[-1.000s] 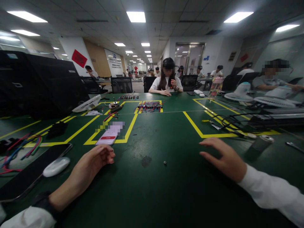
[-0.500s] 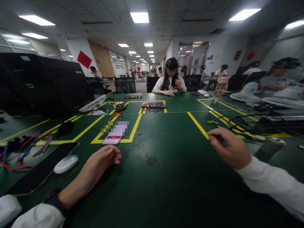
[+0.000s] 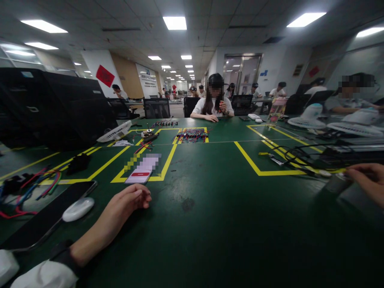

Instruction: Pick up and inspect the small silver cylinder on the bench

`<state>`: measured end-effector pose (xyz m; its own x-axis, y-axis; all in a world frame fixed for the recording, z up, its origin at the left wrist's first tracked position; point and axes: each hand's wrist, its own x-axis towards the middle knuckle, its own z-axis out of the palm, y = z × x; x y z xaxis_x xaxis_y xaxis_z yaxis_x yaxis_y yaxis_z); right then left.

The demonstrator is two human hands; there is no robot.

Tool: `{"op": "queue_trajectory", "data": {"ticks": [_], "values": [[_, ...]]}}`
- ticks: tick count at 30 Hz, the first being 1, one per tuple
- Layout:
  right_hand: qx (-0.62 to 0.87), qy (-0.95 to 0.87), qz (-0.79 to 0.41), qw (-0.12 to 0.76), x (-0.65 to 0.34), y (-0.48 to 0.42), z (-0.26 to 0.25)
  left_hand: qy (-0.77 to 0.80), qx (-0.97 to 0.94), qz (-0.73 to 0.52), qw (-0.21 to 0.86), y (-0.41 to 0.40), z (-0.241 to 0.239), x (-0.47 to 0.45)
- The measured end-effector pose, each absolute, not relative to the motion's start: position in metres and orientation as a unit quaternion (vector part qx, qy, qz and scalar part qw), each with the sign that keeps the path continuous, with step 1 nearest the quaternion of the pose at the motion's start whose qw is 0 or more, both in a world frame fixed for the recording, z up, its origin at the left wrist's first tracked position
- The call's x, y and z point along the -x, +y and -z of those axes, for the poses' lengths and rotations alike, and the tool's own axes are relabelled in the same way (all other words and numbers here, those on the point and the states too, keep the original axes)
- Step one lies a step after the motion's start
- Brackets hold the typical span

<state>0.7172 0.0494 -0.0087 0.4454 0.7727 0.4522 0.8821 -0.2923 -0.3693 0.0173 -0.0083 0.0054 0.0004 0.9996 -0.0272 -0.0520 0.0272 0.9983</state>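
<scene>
My left hand (image 3: 129, 202) rests on the green table, its fingers loosely curled and holding nothing I can see. Just beyond its fingertips lies a phone (image 3: 138, 176) with a lit, partly blurred screen. At the right edge, my right hand (image 3: 367, 180) is partly cut off by the frame. Its thumb and fingers close at the top of a grey metal cylinder (image 3: 335, 185), which looks like a small can and is somewhat smeared. The fingers hide part of its top.
Left of me lie a dark phone (image 3: 51, 216), a white oval case (image 3: 78, 209) and coloured wires (image 3: 45, 184). Black cables (image 3: 289, 154) run near the cylinder. A wired bundle (image 3: 193, 135) sits mid-table, where a person (image 3: 213, 104) sits opposite. A large black case (image 3: 54, 108) stands left.
My right hand has moved right, from above the yellow tape to the grey cylinder, and now closes at its top. My left hand stays in place; the view shifts slightly.
</scene>
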Motion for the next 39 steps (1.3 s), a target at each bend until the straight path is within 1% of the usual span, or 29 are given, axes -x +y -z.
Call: {"op": "queue_trajectory", "data": {"ticks": [5, 8, 10, 11, 12, 14, 15, 16, 17, 20, 21, 22, 26, 28, 30, 32, 34, 39], "values": [[0.843, -0.482, 0.016, 0.238, -0.704, 0.047, -0.006, 0.507, -0.463, -0.525, 0.503, -0.010, -0.006, -0.021], [0.856, -0.460, -0.027, 0.235, -0.698, 0.045, -0.015, 0.506, -0.462, -0.527, 0.502, -0.009, -0.006, -0.022], [0.863, -0.432, -0.071, 0.252, -0.693, 0.043, -0.019, 0.502, -0.464, -0.525, 0.507, -0.009, -0.005, -0.021], [0.860, -0.414, -0.104, 0.280, -0.690, 0.043, -0.019, 0.502, -0.465, -0.524, 0.508, -0.009, -0.005, -0.021], [0.847, -0.395, -0.145, 0.326, -0.686, 0.042, -0.019, 0.502, -0.465, -0.523, 0.508, -0.009, -0.005, -0.021], [0.791, -0.349, -0.221, 0.451, -0.678, 0.041, -0.018, 0.503, -0.466, -0.523, 0.506, -0.009, -0.005, -0.020], [0.765, -0.327, -0.238, 0.500, -0.674, 0.041, -0.018, 0.503, -0.466, -0.524, 0.505, -0.009, -0.005, -0.020], [0.756, -0.315, -0.242, 0.520, -0.670, 0.039, -0.018, 0.503, -0.466, -0.525, 0.505, -0.009, -0.005, -0.021], [0.768, -0.312, -0.230, 0.510, -0.667, 0.038, -0.020, 0.503, -0.465, -0.524, 0.505, -0.010, -0.005, -0.021], [0.834, -0.346, -0.172, 0.394, -0.660, 0.034, -0.027, 0.507, -0.462, -0.524, 0.505, -0.010, -0.005, -0.021], [0.842, -0.356, -0.164, 0.371, -0.659, 0.032, -0.029, 0.509, -0.461, -0.523, 0.504, -0.010, -0.005, -0.021], [0.840, -0.363, -0.163, 0.369, -0.658, 0.031, -0.030, 0.510, -0.462, -0.523, 0.502, -0.010, -0.005, -0.021], [0.808, -0.388, -0.163, 0.412, -0.663, 0.031, -0.028, 0.507, -0.469, -0.519, 0.503, -0.010, -0.005, -0.019], [0.820, -0.404, -0.122, 0.386, -0.667, 0.032, -0.024, 0.502, -0.474, -0.516, 0.506, -0.010, -0.005, -0.018], [0.841, -0.413, -0.071, 0.343, -0.673, 0.034, -0.020, 0.501, -0.473, -0.517, 0.507, -0.010, -0.005, -0.018], [0.853, -0.415, -0.048, 0.313, -0.680, 0.036, -0.018, 0.504, -0.468, -0.522, 0.505, -0.010, -0.005, -0.019], [0.854, -0.422, -0.058, 0.300, -0.688, 0.039, -0.018, 0.507, -0.465, -0.520, 0.506, -0.010, -0.005, -0.019], [0.840, -0.432, -0.110, 0.309, -0.701, 0.039, -0.020, 0.516, -0.476, -0.499, 0.508, -0.009, -0.006, -0.017]]}}
